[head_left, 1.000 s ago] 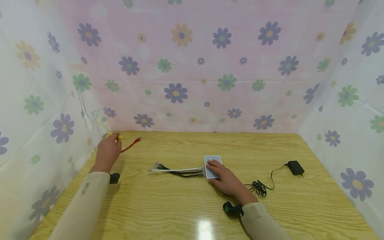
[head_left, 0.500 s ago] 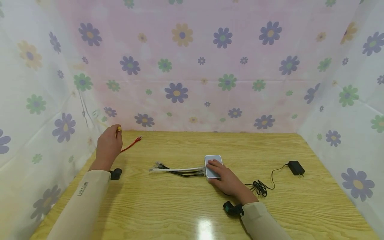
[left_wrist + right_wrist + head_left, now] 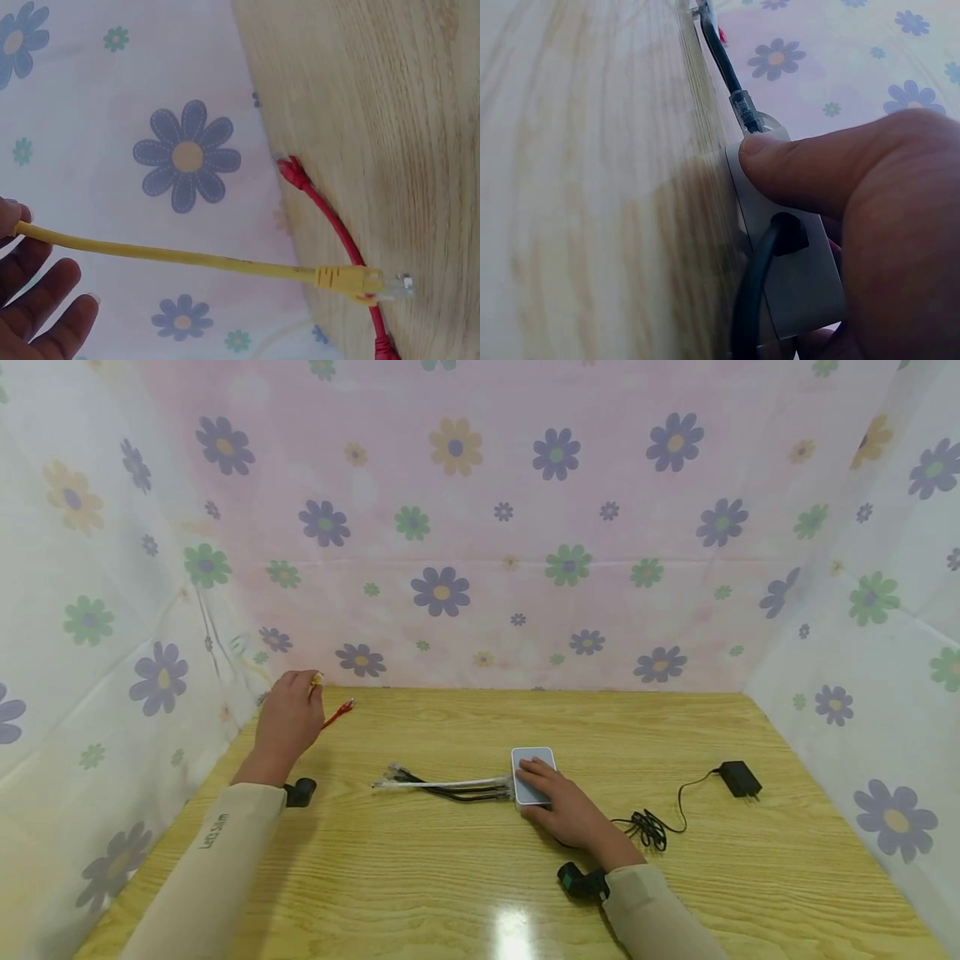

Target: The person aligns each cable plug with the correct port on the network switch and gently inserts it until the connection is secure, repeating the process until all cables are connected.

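Note:
In the left wrist view my left hand [image 3: 45, 307] pinches one end of a yellow cable [image 3: 187, 257] between thumb and finger; its clear plug hangs over a red cable [image 3: 335, 217]. The head view has this left hand [image 3: 288, 718] raised at the table's back left. My right hand [image 3: 570, 814] lies over a white and grey box [image 3: 534, 758], fingers on its top. In the right wrist view the thumb of my right hand [image 3: 877, 195] presses the side of the box [image 3: 799, 292], above a black cord's plug. Black and white cables [image 3: 450, 787] run left from the box.
A black power adapter [image 3: 739, 779] lies at the right, joined to a coiled black cord [image 3: 648, 831] beside my right wrist. Flowered cloth [image 3: 480, 527] stands around the wooden table [image 3: 420, 893] at the back and both sides.
My left hand has lifted the yellow cable from the back left and moved it rightward, partly over the red cable. My right hand has stayed on the box.

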{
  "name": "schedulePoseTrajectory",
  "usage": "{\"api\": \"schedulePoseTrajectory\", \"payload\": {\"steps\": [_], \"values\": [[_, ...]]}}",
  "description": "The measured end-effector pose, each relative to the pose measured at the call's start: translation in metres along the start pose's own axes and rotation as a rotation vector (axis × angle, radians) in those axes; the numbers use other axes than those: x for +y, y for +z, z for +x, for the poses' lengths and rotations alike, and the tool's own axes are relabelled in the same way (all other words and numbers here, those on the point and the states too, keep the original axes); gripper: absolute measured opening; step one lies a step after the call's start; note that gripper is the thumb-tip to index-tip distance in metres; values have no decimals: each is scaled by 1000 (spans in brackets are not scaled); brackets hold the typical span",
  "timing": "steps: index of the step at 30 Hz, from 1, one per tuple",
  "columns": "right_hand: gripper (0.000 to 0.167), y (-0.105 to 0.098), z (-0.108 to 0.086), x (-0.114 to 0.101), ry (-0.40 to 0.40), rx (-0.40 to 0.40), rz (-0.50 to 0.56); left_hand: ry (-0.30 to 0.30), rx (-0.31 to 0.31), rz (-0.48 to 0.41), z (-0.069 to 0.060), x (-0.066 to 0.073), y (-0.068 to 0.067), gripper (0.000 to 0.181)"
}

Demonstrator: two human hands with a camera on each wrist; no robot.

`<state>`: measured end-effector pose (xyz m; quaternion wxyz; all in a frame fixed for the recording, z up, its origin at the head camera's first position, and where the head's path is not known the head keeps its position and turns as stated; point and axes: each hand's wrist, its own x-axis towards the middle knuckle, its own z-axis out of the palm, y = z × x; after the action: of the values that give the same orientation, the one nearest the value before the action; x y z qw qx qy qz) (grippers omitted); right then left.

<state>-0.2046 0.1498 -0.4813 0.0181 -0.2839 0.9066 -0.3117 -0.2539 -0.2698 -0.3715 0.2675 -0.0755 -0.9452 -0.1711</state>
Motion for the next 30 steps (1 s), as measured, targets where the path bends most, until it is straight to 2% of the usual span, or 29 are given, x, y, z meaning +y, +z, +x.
{"api": "schedulePoseTrajectory", "payload": {"steps": [6,10,21,30], "values": [[58,0,0,0,0,2,-2,-44,-148,-42,-1,4,5,31],[58,0,0,1,0,2,-5,-57,-201,-77,-1,8,14,31],[59,0,-1,2,14,-9,2,-33,-229,-190,-4,15,40,34],[58,0,-1,1,1,-8,-2,-36,-254,-206,-8,29,60,36]]}}
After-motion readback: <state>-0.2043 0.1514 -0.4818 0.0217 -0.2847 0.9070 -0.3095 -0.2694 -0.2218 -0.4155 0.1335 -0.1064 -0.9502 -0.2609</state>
